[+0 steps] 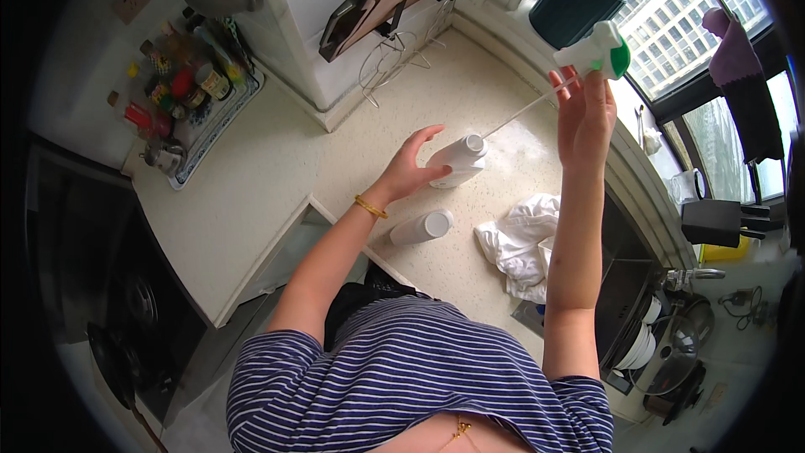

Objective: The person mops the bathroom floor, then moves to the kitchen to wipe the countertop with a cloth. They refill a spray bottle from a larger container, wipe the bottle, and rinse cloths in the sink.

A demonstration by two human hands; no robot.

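Note:
My right hand [585, 107] holds up a white and green trigger spray head [597, 53], its thin dip tube slanting down to the left. The tube's lower end is beside the mouth of an uncapped white plastic bottle [459, 160] on the counter; whether it is inside the neck I cannot tell. Around the left side of that bottle my left hand [412, 170] is spread, the thumb against it and the fingers apart. Nearer to me stands a second white bottle [421, 228] with a ribbed white cap. A crumpled white cloth [525, 245] lies to the right, by my right forearm.
Spilled white powder or liquid [519, 138] marks the speckled countertop [352, 145] behind the bottle. A tray [217, 129] of seasoning jars stands at the left, near a black stove [119, 289]. Wire racks [383, 69] hang at the back. At the right are a sink [622, 289] and dishes.

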